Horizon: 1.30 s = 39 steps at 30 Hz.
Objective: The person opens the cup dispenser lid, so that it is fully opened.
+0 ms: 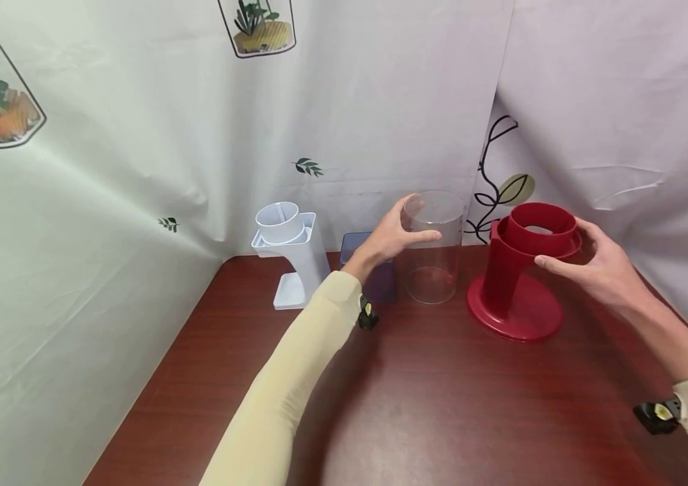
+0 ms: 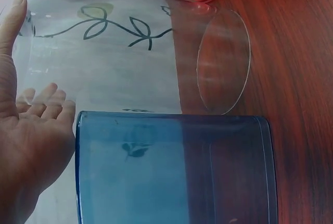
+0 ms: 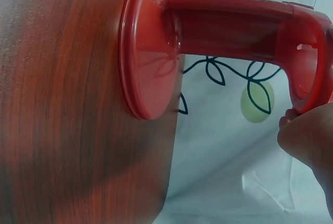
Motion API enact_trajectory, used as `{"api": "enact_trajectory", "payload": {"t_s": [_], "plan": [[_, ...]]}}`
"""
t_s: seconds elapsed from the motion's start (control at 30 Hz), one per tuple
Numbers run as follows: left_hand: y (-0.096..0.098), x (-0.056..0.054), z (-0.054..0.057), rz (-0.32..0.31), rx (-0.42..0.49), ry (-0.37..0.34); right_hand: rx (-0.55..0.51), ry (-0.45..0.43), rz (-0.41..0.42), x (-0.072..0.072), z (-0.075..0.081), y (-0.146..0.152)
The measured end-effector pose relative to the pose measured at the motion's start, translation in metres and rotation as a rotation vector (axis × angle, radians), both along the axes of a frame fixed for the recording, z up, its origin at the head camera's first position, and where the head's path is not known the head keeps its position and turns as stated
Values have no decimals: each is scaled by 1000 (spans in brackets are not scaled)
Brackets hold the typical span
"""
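Around the upper part of a tall clear cylindrical container (image 1: 431,277) my left hand (image 1: 389,236) spreads its thumb and fingers, gripping it near the rim. The container stands upright on the table, and my fingers (image 2: 52,107) show through its wall. A red stand (image 1: 516,307) with a round base and a ring-shaped top stands just right of it. My right hand (image 1: 605,270) grips the outer side of that top, thumb in front. In the right wrist view the red base (image 3: 151,47) rests on the wood, while the hand (image 3: 312,140) is only partly visible.
A white stand (image 1: 307,263) with a squarish base and a round cup on top stands at the back left. Between it and the clear container is a translucent blue container (image 2: 135,177), partly behind my left arm. A printed cloth (image 1: 380,101) hangs behind the wooden table (image 1: 416,405).
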<state>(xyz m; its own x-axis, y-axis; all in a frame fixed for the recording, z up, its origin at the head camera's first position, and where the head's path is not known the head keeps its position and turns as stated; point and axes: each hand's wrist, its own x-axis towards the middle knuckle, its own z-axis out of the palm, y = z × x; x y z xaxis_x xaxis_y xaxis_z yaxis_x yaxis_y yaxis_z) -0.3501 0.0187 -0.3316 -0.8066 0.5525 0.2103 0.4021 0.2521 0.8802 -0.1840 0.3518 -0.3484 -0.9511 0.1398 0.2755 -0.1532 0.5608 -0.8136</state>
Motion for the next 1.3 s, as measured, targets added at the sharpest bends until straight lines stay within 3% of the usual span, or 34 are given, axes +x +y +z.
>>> {"api": "enact_trajectory", "payload": {"t_s": [0.53, 0.87, 1.3], "plan": [[-5, -1, 2, -39, 14, -19, -104, 47, 80, -24, 2, 7], [-4, 1, 1, -27, 7, -14, -72, -9, 77, -34, 4, 11], [-2, 1, -2, -38, 10, -2, -106, -17, 91, -42, 1, 15]]}}
